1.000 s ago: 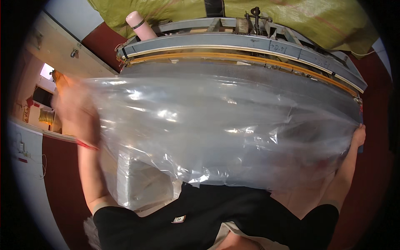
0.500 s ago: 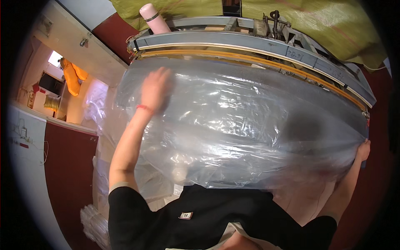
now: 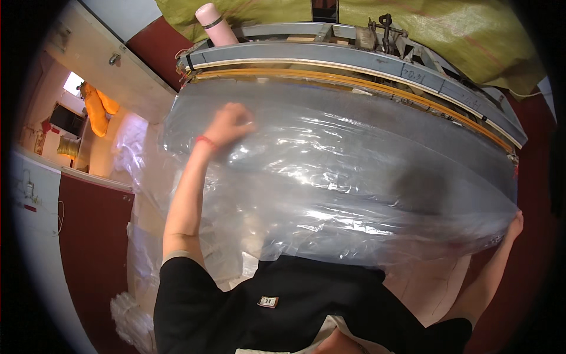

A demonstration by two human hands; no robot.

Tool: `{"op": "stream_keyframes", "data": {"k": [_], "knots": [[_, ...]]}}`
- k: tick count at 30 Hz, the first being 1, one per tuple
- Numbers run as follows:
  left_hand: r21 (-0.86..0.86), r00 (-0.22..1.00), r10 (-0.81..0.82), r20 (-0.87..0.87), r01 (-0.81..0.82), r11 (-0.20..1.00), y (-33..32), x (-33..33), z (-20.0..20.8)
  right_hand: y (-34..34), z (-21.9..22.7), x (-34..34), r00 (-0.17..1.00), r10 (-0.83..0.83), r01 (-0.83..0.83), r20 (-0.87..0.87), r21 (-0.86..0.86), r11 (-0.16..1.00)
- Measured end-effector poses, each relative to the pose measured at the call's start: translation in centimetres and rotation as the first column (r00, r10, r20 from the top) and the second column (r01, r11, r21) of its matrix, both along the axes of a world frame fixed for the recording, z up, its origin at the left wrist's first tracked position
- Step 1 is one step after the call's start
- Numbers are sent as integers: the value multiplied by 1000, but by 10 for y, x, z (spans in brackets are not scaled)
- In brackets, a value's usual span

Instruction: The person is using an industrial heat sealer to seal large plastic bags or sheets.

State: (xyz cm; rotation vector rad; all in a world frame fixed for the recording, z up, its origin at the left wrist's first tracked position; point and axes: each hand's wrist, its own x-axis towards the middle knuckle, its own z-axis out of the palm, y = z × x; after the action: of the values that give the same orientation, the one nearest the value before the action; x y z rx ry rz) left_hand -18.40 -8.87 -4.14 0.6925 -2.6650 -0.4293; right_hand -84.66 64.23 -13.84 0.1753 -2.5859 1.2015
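A large sheet of clear plastic film lies wrinkled over a grey surface and drapes down toward my body. My left hand, with a red band on its wrist, is over the left part of the film. Its fingers are loosely curled with a gap to the thumb, and nothing shows in them; they are a little blurred. At the far right, my right hand is closed on the film's corner, and folds run from it across the sheet.
Beyond the film runs a grey metal bar with orange strips along it. A pink bottle stands behind its left end. Yellow-green woven cloth hangs at the back. More crumpled film lies at lower left, near an open door.
My left hand has curled from outstretched fingers and moved slightly right and down over the film. My right hand keeps its hold on the corner, a little lower.
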Motion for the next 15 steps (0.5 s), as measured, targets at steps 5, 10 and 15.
{"op": "stream_keyframes", "data": {"k": [5,10,15], "knots": [[121,981,-152,121,137,983,-8,9,-1,11,5,3,995,31,5,95,-359,934],[14,982,150,-116,-149,989,-2,-17,-10,18,25,24,980,172,-100,103,-492,865],[-251,945,280,-167,-316,915,4,-47,-25,23,57,61,991,102,-29,91,-588,808]]}}
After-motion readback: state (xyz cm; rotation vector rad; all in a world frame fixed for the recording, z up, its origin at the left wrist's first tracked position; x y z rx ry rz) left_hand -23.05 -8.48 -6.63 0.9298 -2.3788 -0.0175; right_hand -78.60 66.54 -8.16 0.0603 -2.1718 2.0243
